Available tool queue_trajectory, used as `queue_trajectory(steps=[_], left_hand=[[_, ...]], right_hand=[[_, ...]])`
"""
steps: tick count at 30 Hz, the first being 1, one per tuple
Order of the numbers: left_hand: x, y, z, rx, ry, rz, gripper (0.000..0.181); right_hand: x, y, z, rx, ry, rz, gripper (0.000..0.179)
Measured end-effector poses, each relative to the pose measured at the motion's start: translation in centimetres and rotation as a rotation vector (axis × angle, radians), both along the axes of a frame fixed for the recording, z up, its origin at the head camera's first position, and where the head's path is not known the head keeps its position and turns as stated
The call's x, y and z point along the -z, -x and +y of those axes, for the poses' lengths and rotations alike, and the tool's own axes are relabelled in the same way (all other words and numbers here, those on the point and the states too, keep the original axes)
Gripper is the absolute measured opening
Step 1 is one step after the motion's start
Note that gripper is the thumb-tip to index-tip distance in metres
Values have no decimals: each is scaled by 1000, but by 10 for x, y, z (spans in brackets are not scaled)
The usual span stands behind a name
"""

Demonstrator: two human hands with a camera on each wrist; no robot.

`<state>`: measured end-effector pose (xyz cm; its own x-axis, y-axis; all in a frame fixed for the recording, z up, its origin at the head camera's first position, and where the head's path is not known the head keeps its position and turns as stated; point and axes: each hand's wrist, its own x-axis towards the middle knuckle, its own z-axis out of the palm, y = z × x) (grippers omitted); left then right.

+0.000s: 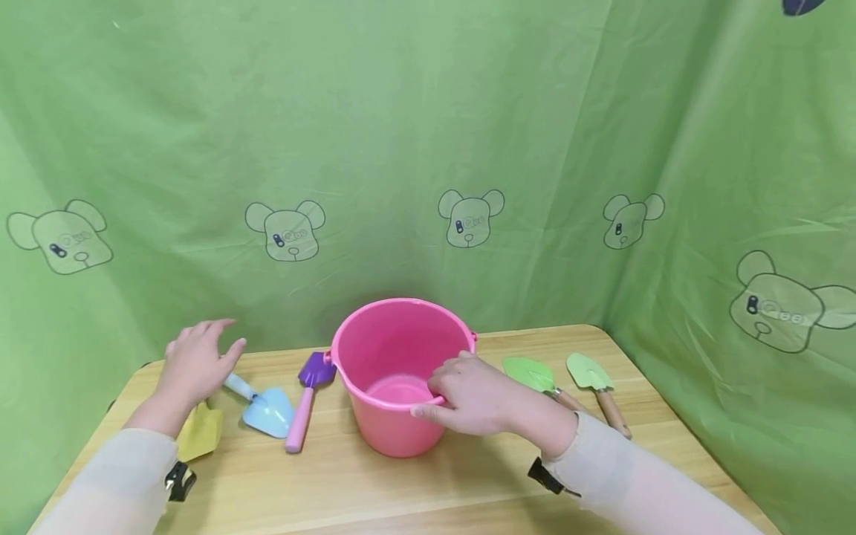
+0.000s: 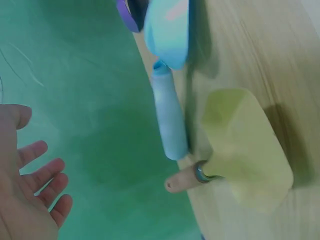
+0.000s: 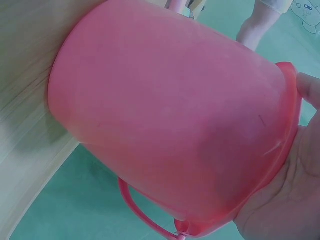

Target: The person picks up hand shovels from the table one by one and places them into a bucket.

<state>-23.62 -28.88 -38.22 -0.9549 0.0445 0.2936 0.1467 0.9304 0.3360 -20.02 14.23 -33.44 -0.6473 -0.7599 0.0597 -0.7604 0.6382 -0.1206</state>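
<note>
A pink bucket [image 1: 377,420] stands upright at the middle of the table, its handle hanging down at the back in the right wrist view. My right hand [image 1: 478,394] grips the near right part of its rim, thumb outside and fingers curled over into the bucket. On the left, my left hand [image 1: 197,364] hovers in the air with its fingers loosely spread and nothing in them. Below and beside it lie a yellow shovel [image 2: 250,150] with a short wooden handle and a light blue trowel [image 1: 269,412]. A purple trowel [image 1: 301,420] with a pink handle lies between the blue one and the bucket.
Right of the bucket lie a bright green trowel [image 1: 528,371] and a pale green trowel [image 1: 590,371], both with wooden handles. The wooden table [image 1: 321,498] ends at a green curtain [image 1: 388,148] behind and at the sides.
</note>
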Motion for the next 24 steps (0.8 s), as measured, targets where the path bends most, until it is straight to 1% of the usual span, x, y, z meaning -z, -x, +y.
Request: queue_trajectory(steps=[4, 8, 10, 14, 18, 21, 24], left_hand=[[7, 3, -11, -30, -12, -43, 60], [9, 5, -21, -64, -36, -114, 62], [12, 5, -25, -83, -46, -144, 64], [24, 4, -34, -113, -57, -200, 64], [36, 2, -42, -128, -51, -250, 65], [42, 3, -45, -136, -38, -287, 68], [45, 6, -45, -145, -29, -324, 69]], right_hand=[[0, 0, 0, -3, 0, 5, 48], [0, 0, 1, -5, 1, 14, 48], [0, 0, 1, -4, 1, 20, 48], [2, 0, 1, -5, 3, 23, 49], [3, 1, 0, -15, 6, 22, 50], [3, 0, 0, -18, 7, 21, 50], [2, 0, 0, -15, 5, 23, 49]])
